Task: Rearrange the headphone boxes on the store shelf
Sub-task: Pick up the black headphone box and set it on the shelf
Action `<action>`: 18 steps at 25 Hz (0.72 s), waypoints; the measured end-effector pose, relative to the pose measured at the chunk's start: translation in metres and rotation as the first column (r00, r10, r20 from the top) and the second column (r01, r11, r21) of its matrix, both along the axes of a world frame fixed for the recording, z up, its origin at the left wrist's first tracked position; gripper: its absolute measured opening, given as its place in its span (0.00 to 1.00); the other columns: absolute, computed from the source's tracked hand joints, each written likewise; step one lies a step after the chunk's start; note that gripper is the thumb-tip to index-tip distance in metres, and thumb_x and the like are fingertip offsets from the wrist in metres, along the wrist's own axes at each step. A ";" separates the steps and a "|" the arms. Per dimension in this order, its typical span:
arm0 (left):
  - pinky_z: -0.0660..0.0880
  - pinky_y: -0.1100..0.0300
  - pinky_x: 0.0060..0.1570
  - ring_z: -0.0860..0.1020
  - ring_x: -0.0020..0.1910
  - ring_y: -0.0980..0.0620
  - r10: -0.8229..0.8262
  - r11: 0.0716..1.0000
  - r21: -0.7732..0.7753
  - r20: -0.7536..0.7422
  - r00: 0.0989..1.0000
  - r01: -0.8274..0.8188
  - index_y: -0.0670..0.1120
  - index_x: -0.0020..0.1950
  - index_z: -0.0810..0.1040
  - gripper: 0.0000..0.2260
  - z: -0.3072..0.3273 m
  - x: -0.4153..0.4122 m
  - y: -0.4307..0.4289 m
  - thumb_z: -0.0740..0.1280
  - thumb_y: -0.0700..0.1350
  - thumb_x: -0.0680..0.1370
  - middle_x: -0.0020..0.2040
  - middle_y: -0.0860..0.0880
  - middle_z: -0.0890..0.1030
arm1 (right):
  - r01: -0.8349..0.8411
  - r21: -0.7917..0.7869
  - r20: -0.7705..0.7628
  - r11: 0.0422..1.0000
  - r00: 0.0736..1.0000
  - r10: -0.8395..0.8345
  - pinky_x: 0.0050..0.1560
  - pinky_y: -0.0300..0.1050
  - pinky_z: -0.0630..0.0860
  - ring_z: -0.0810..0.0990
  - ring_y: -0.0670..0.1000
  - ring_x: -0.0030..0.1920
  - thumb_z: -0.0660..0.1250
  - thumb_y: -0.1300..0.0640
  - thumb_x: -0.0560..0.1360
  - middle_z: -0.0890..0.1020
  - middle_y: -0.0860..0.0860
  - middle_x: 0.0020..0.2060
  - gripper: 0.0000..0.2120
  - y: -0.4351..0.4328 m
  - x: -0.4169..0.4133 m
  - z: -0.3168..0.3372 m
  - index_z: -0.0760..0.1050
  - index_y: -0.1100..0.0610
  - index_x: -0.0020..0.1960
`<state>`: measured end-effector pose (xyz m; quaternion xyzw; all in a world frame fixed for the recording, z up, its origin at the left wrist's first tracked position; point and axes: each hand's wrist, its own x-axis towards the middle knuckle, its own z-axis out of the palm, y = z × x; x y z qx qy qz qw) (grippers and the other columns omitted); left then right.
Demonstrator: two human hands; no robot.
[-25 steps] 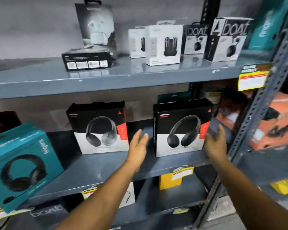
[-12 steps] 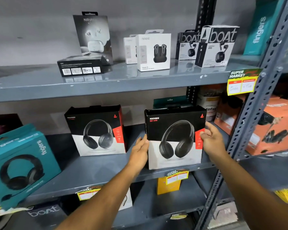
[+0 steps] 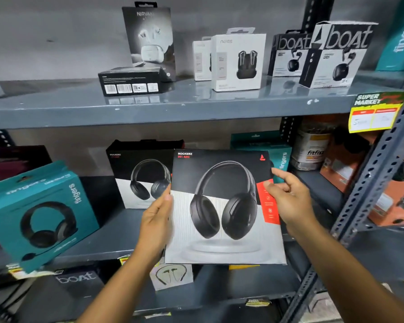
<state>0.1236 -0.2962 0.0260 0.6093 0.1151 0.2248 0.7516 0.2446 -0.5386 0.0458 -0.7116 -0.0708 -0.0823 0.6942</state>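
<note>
A black-and-white Rockerz headphone box (image 3: 224,206) is held in the air in front of the middle shelf (image 3: 112,231). My left hand (image 3: 158,220) grips its left edge and my right hand (image 3: 289,201) grips its right edge by the red stripe. A second, matching Rockerz box (image 3: 138,173) stands upright on the middle shelf behind it, partly covered. A teal fingers headphone box (image 3: 37,215) leans tilted at the shelf's left end. Another teal fingers box (image 3: 280,155) stands at the back, mostly hidden by the held box.
The top shelf (image 3: 173,106) holds a flat black box (image 3: 133,81), a Nirvana earbud box (image 3: 149,38), white Noise boxes (image 3: 238,61) and two boat boxes (image 3: 336,54). A perforated steel upright (image 3: 369,173) runs at the right, with orange boxes (image 3: 397,194) beyond it. A yellow price tag (image 3: 373,113) hangs on the top shelf edge.
Both hands closed on the right-hand Rockerz box and pulled it off the middle shelf toward me; it now appears much larger and covers part of the other Rockerz box.
</note>
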 end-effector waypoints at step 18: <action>0.75 0.69 0.55 0.76 0.64 0.62 0.216 0.976 0.009 -0.008 0.976 -0.216 0.61 0.64 0.71 0.31 -0.074 0.022 0.161 0.55 0.26 0.78 0.65 0.58 0.76 | -0.208 -0.157 0.025 0.966 0.976 0.214 0.54 0.39 0.75 0.79 0.50 0.57 0.71 0.67 0.71 0.71 0.57 0.60 0.35 0.188 -0.005 -0.051 0.65 0.50 0.74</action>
